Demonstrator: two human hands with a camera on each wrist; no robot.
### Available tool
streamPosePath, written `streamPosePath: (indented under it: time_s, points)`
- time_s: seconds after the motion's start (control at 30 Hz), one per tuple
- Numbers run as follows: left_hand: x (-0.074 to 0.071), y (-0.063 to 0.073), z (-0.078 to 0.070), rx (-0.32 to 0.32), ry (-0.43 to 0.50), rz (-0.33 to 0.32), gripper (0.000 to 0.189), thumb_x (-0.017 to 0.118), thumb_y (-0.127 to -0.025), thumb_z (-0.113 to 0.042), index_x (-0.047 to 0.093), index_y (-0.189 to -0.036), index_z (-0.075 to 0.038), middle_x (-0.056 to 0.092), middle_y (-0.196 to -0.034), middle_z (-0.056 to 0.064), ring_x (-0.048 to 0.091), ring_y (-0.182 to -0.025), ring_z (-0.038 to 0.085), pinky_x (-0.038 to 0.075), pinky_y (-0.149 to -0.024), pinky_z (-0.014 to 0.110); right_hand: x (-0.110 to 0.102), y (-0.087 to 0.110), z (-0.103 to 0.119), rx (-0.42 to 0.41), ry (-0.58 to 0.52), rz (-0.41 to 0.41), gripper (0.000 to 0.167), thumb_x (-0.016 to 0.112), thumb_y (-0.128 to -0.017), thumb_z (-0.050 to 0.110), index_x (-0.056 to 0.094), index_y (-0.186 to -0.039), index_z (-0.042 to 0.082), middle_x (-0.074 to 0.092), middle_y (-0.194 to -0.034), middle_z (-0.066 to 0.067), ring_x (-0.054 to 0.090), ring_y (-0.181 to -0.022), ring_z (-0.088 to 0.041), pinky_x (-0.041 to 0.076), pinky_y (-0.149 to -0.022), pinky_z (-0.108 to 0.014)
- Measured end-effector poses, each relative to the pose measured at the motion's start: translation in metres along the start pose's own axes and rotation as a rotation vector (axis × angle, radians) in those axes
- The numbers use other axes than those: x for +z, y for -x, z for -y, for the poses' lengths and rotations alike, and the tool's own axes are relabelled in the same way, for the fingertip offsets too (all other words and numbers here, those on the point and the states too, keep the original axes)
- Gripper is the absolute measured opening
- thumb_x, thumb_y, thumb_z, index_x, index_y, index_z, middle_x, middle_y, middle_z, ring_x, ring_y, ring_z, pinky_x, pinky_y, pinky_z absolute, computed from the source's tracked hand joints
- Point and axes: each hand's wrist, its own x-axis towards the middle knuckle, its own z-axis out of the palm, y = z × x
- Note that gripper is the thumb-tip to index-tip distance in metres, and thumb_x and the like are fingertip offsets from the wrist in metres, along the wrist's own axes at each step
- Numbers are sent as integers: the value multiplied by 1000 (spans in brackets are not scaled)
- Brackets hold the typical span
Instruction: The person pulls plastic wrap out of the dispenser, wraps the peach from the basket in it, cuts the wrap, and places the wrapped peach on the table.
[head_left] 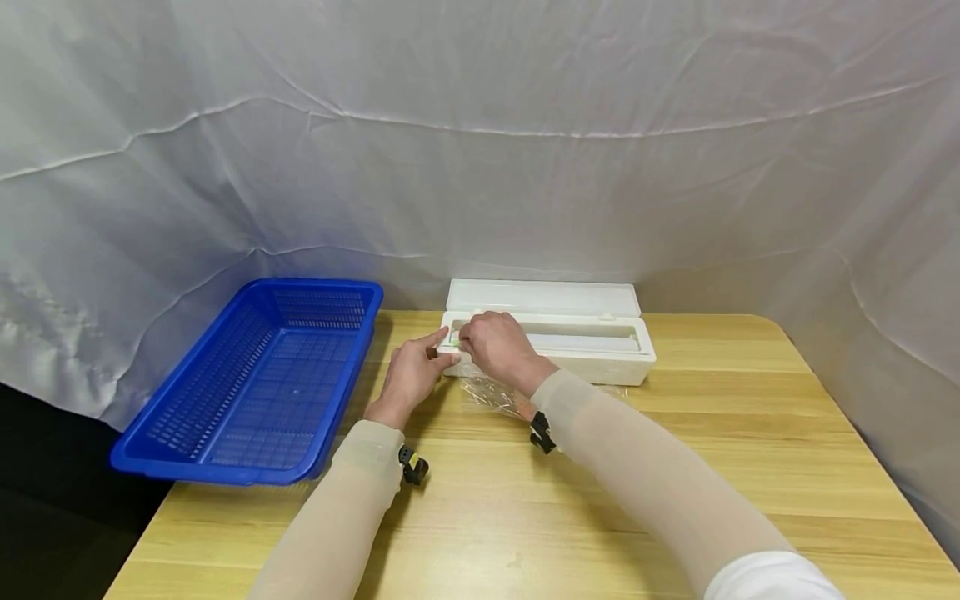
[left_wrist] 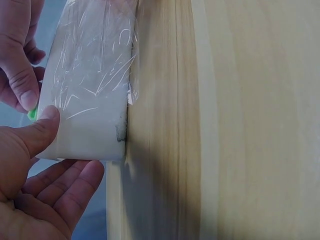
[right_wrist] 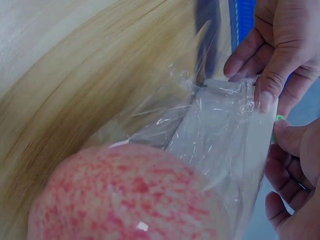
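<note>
A long white cling film box (head_left: 615, 370) lies across the back of the table, its lid (head_left: 543, 297) raised and a white roll (head_left: 581, 342) inside. My left hand (head_left: 411, 377) grips the box's left end, thumb on the front face and fingers by the end wall. My right hand (head_left: 498, 343) reaches over the same end and pinches a small green slider (left_wrist: 32, 114) at the top edge. Clear film (left_wrist: 97, 55) hangs wrinkled down the front face and onto the table. In the right wrist view, both hands meet near that edge.
A blue slotted plastic basket (head_left: 322, 429) stands left of the box, overhanging the table's left edge. Grey-white cloth (head_left: 525, 192) hangs close behind the box. A mottled pink rounded surface (right_wrist: 125, 195) blocks the bottom of the right wrist view. The wooden table (head_left: 480, 517) extends forward.
</note>
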Motion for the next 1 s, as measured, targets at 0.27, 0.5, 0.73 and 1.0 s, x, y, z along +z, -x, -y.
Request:
streamPosePath:
  time_s: [0.27,0.5,0.73,1.0]
  points:
    - [0,1,-1,-9,11,3,59,78,-98,-30,58,-152,-26,72,-87,5,57,-62,14,45,-54,27,-4,6,-7,8,-6,13,13,72,-102,22,81,-105,14,79,-100,-2,70,-92,-24,58,-93,-48]
    - [1,2,-2,-1,7,-19,57,79,-97,-31,60,-150,-25,67,-84,4,52,-61,14,42,-54,27,-6,11,-10,10,-16,17,14,71,-103,21,81,-108,14,80,-103,-3,71,-96,-25,57,-98,-51]
    - [1,3,-3,-20,33,-11,58,79,-97,-31,59,-151,-27,70,-88,4,55,-61,13,43,-53,27,-4,13,-13,19,-12,14,14,71,-102,23,81,-109,15,79,-102,-2,71,-95,-25,57,-96,-50]
    - [0,2,-2,-31,55,0,58,78,-97,-30,58,-152,-27,77,-108,10,59,-64,14,47,-55,27,-5,17,-16,27,-16,15,15,71,-103,24,81,-110,15,78,-104,-3,71,-98,-25,55,-102,-56]
